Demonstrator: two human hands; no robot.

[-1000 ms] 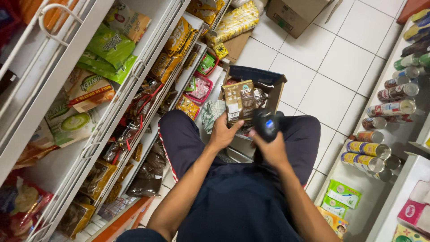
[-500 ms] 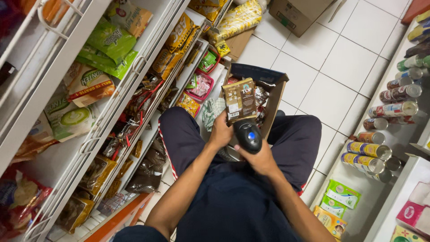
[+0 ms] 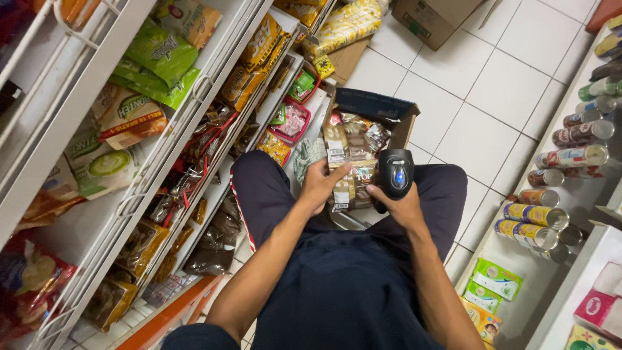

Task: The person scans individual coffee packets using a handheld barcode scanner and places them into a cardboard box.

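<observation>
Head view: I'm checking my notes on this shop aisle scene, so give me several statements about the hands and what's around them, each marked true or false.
1. The right hand holds a black handheld scanner. True.
2. The left hand holds a green tin can. False: it holds a brown snack packet.
3. An open cardboard box of packets lies on the floor ahead of the knees. True.
4. The floor is dark carpet. False: it is white tile.
5. Cans lie on the shelf to the right. True.
</observation>
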